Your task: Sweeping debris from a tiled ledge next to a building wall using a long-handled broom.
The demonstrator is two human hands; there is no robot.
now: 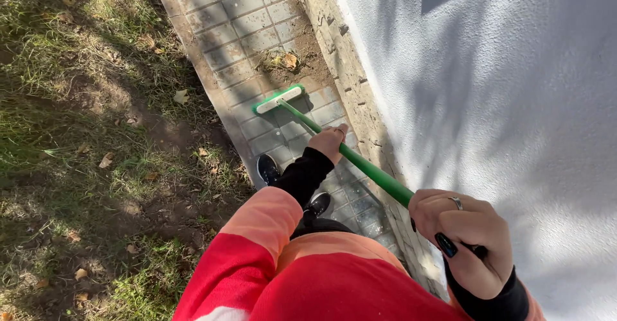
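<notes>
- Head view: a white plastered wall (514, 102) fills the right side, crossed by branch shadows; it closes off the strip on that side, so the broom is worked lengthwise along it rather than across.
- A patch of thin grass (83, 134) with bare earth and scattered dry leaves is seen on the left, running beside the paving and bordering it along a stone kerb.
- A narrow path of grey paving blocks (238, 19) runs between grass and wall. Both shoes are planted on it, one shoe (268, 167) near the kerb, so the body is lined up with the strip.
- A green broom (347, 156) is held slanting down and away from the body. Its head (277, 98), green with a pale bristle strip, is set flat on the blocks, crosswise to the path and just short of the dirt.
- The right hand (466, 240) is wrapped around the top end of the handle, fingers curled closed over it, a ring and dark nails showing; judged as the steering grip.
- The left hand (328, 142) is closed around the handle lower down, fingers folded under the shaft; judged as the hand that presses the head down.
- A small heap of soil and dry leaves (290, 61) lies on the blocks against the foot of the wall, just beyond the broom head.
</notes>
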